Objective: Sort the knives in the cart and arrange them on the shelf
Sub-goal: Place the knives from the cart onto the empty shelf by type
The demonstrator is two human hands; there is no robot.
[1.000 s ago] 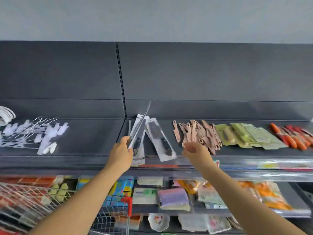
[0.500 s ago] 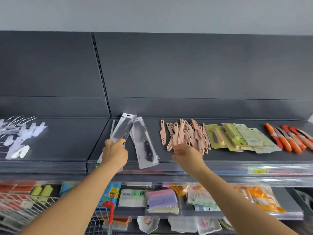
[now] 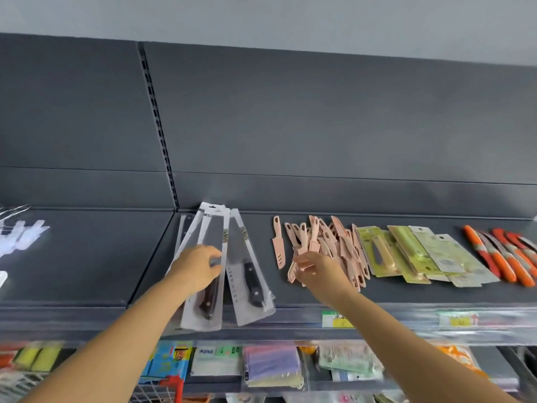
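Both bare forearms reach up and forward, well apart. Left hand (image 3: pixel 197 269) palm down, fingers (image 3: pixel 213 253) and thumb pinching packaged knife (image 3: pixel 213 231). Right hand (image 3: pixel 319 271) palm down, fingers curled; grip unclear.

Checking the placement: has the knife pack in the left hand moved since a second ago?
Yes. The pack came down from edge-on above the shelf to flat on it, gripped by the left hand.

Colourful packets (image 3: pixel 273 370) sit in a row below a yellow-green price label (image 3: pixel 337 319) — blurred white plastic items (image 3: pixel 21 234) lie far left
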